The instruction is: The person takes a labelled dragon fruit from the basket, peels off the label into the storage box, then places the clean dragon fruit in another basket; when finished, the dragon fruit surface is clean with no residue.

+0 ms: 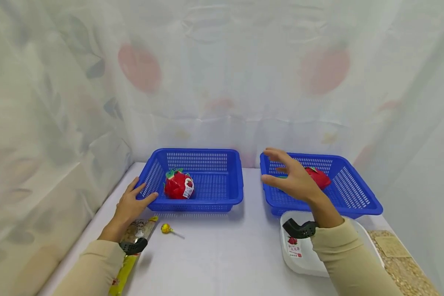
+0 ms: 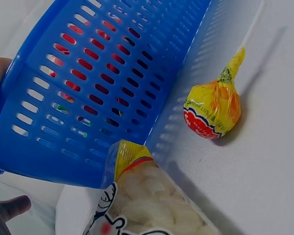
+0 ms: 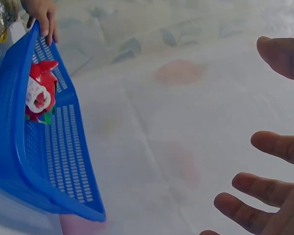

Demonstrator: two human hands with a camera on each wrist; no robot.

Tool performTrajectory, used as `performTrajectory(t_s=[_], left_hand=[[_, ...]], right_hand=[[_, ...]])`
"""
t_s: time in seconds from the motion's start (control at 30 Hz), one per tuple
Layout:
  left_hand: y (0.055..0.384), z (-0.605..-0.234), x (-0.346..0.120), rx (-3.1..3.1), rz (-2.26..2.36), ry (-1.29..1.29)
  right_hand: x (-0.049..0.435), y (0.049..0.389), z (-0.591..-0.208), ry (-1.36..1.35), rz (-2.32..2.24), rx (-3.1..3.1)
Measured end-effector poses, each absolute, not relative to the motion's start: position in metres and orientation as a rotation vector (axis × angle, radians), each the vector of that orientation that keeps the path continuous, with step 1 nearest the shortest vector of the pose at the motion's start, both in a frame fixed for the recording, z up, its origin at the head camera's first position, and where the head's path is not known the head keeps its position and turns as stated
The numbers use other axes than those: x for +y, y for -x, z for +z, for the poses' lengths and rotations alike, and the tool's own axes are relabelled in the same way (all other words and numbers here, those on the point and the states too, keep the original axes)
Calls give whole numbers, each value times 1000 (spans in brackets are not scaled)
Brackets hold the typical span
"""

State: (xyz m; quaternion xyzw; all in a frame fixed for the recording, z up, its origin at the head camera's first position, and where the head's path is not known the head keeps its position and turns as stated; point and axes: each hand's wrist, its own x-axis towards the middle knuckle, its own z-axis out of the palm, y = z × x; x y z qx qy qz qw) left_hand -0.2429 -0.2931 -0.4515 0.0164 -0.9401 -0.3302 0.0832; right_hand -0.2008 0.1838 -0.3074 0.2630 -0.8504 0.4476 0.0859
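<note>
Two blue baskets hold red dragon-fruit-like items. My left hand touches the front left corner of the left basket, fingers spread and mostly straight along its rim. Inside sits a red dragon fruit with green tips and a white label. My right hand hovers in front of the right basket, fingers spread, holding nothing. It partly hides another red dragon fruit there. A yellow-wrapped lollipop lies in front of the left basket.
A yellow and clear snack packet lies under my left forearm. A white lidded container with a label stands beneath my right forearm. Beside it, a bag of grain-like pieces lies at the right edge. A patterned curtain hangs behind.
</note>
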Motion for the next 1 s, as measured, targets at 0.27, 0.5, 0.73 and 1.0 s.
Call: performTrajectory(t_s=[0.27,0.5,0.73,1.0], left_hand=[[244,-449,-290,-2803,-1004,-41],[242,-450,-292,-2802,-1007,-35],[240,-452,-293,-2818,-1010,-32],[242,-450,-293,-2812,-996,-37]], right_hand=[[152,215,-323,-759,1499,-2454],[127,231,-345,-795,1653,-2342],[107,236,-357,-747,1748,-2343],[87,232,-346,-760,1804,-2315]])
